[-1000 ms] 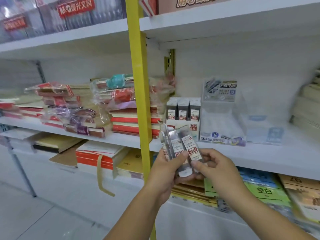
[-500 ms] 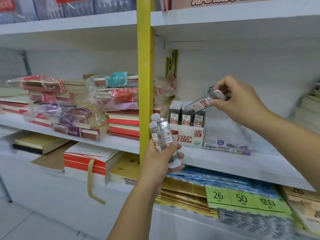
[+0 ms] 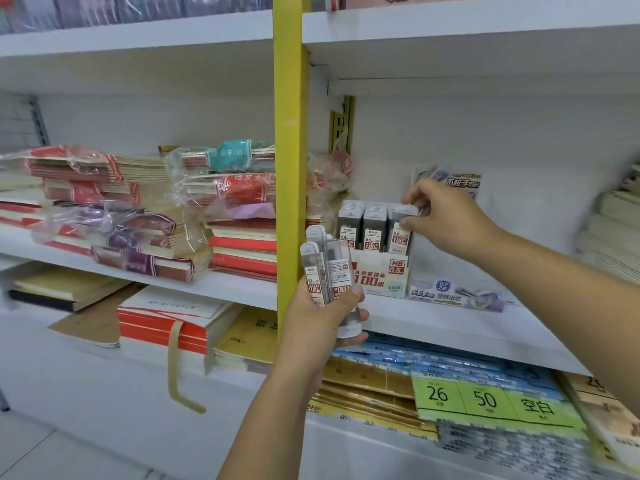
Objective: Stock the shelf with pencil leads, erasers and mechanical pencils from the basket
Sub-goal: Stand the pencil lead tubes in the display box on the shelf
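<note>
Right hand [image 3: 446, 216] pinches one lead case [image 3: 401, 233] by its top, thumb under, fingertips over, upright at the right slot of the display box [image 3: 377, 275], probably so the label faces out. Left hand [image 3: 322, 313] curls round the spare lead cases [image 3: 325, 268], likely next to go in. Basket not visible.

lead case [image 3: 401, 233] upright in display box [image 3: 379, 277], more cases [image 3: 325, 271] fanned
</note>
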